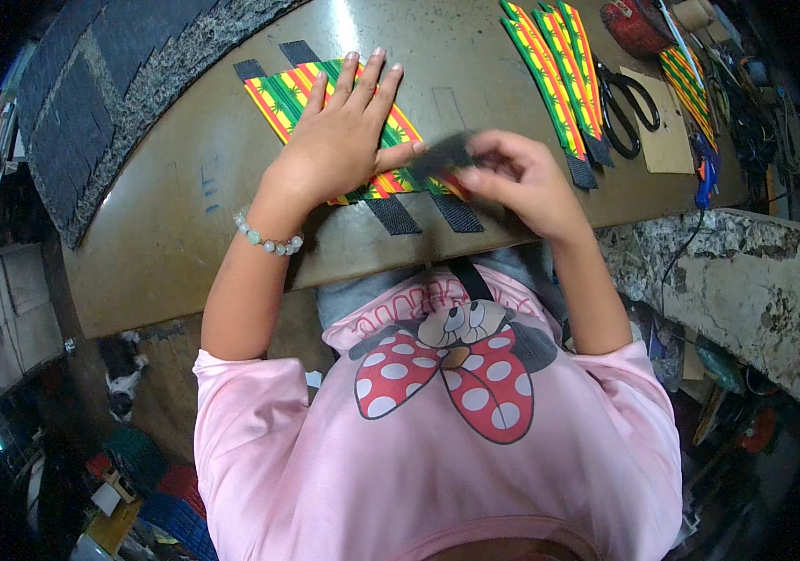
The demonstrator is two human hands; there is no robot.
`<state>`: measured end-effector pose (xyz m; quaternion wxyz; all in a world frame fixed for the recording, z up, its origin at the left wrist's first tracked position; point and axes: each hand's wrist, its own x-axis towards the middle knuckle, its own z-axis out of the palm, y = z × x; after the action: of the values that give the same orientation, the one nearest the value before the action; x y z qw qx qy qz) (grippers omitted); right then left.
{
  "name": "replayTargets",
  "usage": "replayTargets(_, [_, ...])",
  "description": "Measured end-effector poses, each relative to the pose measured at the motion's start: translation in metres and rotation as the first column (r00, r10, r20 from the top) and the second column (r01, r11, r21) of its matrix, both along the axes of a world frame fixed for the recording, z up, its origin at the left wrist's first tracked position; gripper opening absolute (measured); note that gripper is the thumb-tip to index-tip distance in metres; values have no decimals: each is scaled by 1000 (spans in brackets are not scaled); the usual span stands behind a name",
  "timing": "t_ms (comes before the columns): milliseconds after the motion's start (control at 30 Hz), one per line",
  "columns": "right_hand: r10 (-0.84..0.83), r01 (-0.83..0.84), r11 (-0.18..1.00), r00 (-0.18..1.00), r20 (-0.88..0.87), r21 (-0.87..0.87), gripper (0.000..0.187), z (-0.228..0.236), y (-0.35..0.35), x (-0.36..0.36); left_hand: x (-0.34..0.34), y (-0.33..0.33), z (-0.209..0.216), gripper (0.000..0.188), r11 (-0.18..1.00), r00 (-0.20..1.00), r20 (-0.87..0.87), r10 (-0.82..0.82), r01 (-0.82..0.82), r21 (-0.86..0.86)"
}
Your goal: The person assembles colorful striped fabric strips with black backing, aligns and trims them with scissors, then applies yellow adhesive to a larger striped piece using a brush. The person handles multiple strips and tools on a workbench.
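Observation:
My left hand (339,140) lies flat, fingers spread, on a panel of patterned strips (274,100) in green, yellow and red with a dark leaf motif. Black textured strip ends (392,215) stick out from its near and far edges. At the panel's right side, my right hand (526,182) is closed, thumb and fingers pinching a black strip (447,154). Motion smears that strip, so how it joins the panel cannot be made out. The tip of my left thumb is close beside it.
More patterned strips (550,75) with black ends lie at the far right, next to black-handled scissors (626,107) and a piece of tan card (666,131). A blue tool with a cord (707,178) rests near the right edge. Dark slabs (120,75) cover the table's left side.

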<state>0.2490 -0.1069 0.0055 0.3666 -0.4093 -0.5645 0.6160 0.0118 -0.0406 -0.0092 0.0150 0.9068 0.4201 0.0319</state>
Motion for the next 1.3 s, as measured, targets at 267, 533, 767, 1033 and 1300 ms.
replayTargets(267, [-347, 322, 936, 911, -223, -141, 31, 26, -28, 46, 4, 0, 5, 84, 997, 977, 208, 45, -32, -66])
replayTargets(533, [-722, 147, 692, 160, 673, 707, 46, 28, 56, 88, -46, 42, 15, 59, 903, 870, 272, 411, -430, 11])
replayTargets(767, [-417, -281, 644, 650, 635, 712, 31, -7, 119, -57, -56, 48, 1, 60, 951, 913, 302, 276, -304, 50])
replayTargets(1033, [76, -235, 933, 868, 491, 272, 21, -9, 147, -85, -57, 51, 2, 66, 964, 905, 332, 265, -251, -87])
replayTargets(1300, [234, -235, 962, 972, 25, 140, 35, 23, 117, -55, -61, 55, 23, 85, 848, 477, 763, 436, 66, -525])
